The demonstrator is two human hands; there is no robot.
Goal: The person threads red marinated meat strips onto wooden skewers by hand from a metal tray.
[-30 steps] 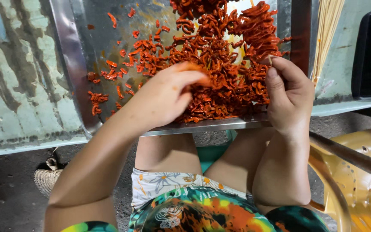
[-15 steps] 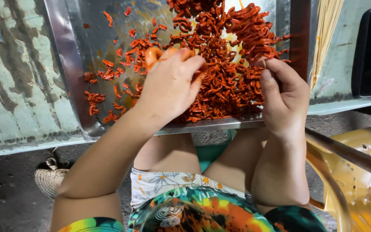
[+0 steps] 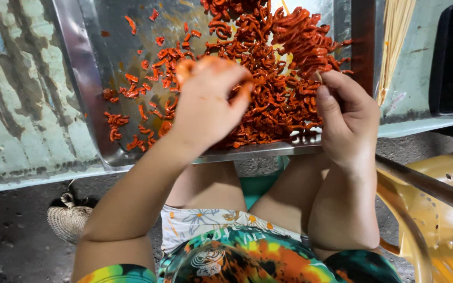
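Seen from above: metal tray [image 3: 87,78] on a worn pale table [image 3: 17,105], near rim overhanging bare knees. Bare tray floor at left, orange-red marinated strips [image 3: 268,78] heaped toward right wall. Left hand [image 3: 208,102] over the heap's near edge, stained fingers curled, pinching strips. Right hand [image 3: 347,118] at tray's right corner, loosely closed, grip unclear. Bamboo skewers [image 3: 394,36] just beyond.

The left hand [image 3: 205,102] is blurred, its fingertips perhaps pinching red strips [image 3: 268,89]. The metal tray [image 3: 87,78] is cut off by the top edge.
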